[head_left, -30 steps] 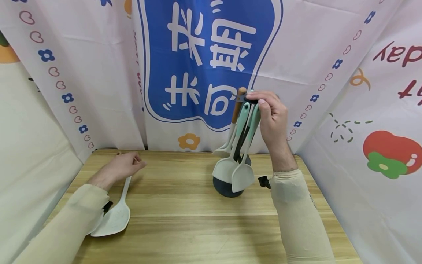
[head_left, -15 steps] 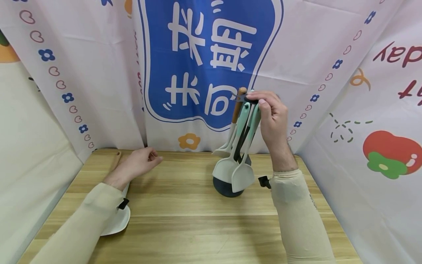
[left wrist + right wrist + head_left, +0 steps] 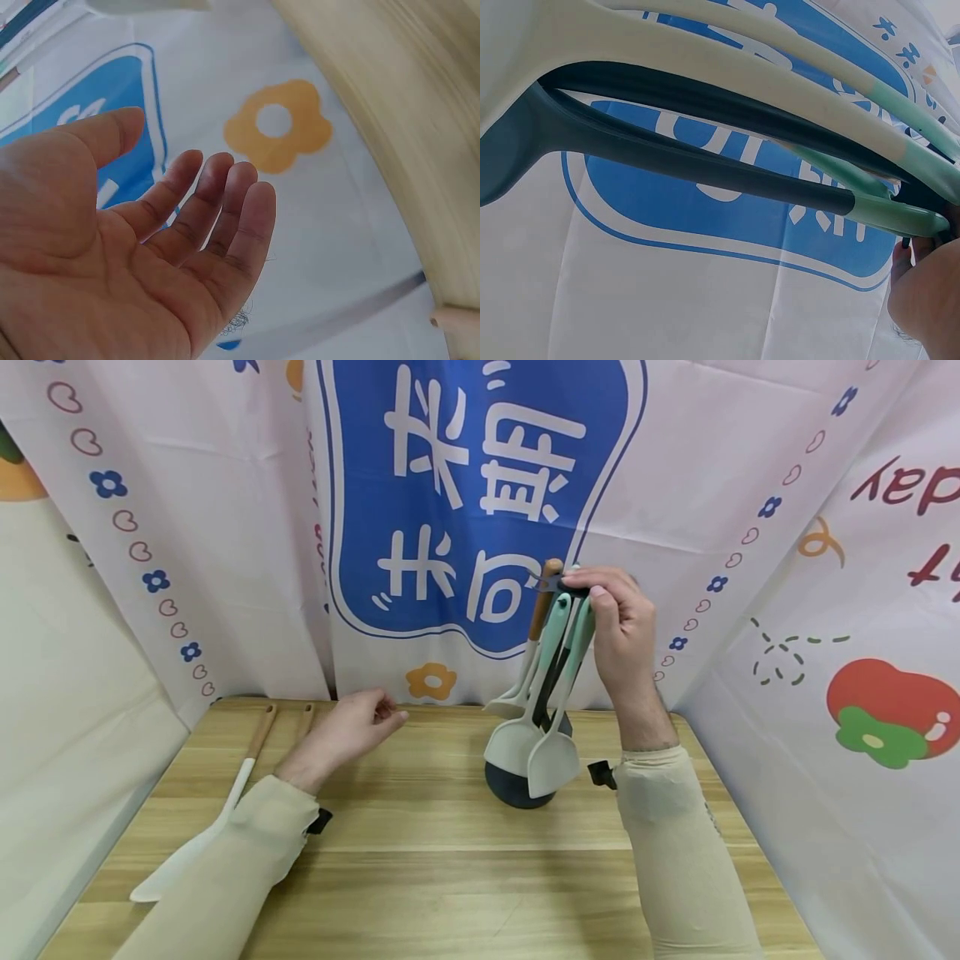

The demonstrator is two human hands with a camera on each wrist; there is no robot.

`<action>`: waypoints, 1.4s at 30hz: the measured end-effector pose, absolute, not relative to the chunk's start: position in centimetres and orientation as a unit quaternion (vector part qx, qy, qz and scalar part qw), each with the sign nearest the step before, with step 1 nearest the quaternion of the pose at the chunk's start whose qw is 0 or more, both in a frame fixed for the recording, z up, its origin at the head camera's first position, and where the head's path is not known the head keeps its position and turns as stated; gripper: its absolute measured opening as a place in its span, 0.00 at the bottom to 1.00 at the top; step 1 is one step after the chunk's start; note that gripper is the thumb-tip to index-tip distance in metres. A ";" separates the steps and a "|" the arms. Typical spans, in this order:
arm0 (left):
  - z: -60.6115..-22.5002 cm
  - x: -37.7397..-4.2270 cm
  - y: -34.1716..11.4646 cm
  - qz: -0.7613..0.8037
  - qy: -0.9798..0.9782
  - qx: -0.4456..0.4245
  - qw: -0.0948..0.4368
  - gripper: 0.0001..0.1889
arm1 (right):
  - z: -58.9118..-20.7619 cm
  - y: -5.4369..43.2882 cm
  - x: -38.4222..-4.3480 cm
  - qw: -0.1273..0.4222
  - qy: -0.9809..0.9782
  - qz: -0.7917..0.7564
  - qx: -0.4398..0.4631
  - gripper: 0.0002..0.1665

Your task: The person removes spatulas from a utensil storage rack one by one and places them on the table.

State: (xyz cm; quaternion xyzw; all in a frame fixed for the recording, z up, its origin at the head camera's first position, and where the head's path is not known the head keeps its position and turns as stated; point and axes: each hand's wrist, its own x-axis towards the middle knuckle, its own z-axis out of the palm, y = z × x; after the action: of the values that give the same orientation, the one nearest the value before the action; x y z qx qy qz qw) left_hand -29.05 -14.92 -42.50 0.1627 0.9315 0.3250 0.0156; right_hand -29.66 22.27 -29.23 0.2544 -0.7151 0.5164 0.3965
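My right hand (image 3: 624, 618) grips the dark top of a utensil stand (image 3: 519, 793) with a round base. Mint-handled pale turners (image 3: 555, 767) hang from it, along with a wooden-handled utensil (image 3: 540, 610). In the right wrist view a dark utensil (image 3: 705, 169) with a mint handle hangs there too. My left hand (image 3: 348, 731) holds nothing, palm up and fingers loosely bent in the left wrist view, above the table's back edge. Left of it lies a white spatula (image 3: 238, 781) with a wooden handle. A second wooden handle (image 3: 306, 718) shows behind my wrist, its other end hidden by my sleeve.
The wooden table (image 3: 420, 877) meets a printed cloth backdrop (image 3: 465, 668) along its back edge. Cloth walls (image 3: 795, 777) also stand on the left and right sides.
My left hand has moved right, away from the utensils lying on the left, uncovering the white spatula and its wooden handle. The right hand and the stand have stayed in place.
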 end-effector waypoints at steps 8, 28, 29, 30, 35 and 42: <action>-42.2 -28.9 -12.5 0.352 0.920 0.174 0.005 0.17 | -29.3 22.3 -29.6 0.395 -0.718 0.512 0.256 0.26; -40.7 -28.9 -7.6 0.402 0.897 0.185 -0.006 0.19 | -29.2 22.1 -29.6 0.396 -0.713 0.520 0.254 0.26; -40.6 -28.9 -7.3 0.406 0.895 0.185 -0.007 0.18 | -29.2 22.1 -29.6 0.396 -0.713 0.519 0.255 0.26; -40.5 -28.9 -7.0 0.412 0.892 0.186 -0.008 0.18 | -29.2 22.1 -29.6 0.396 -0.713 0.518 0.256 0.26; -40.2 -28.9 -5.7 0.435 0.881 0.183 -0.005 0.18 | -29.2 22.1 -29.5 0.396 -0.714 0.518 0.255 0.27; -39.9 -28.7 -4.3 0.456 0.870 0.189 -0.012 0.19 | -29.3 22.1 -29.6 0.397 -0.712 0.523 0.250 0.26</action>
State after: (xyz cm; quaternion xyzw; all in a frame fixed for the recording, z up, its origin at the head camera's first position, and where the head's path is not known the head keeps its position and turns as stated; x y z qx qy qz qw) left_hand -28.71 -4.28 -39.92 0.1894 0.8698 0.4556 -0.0115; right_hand -29.60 22.08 -29.31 0.2497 -0.7120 0.5227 0.3968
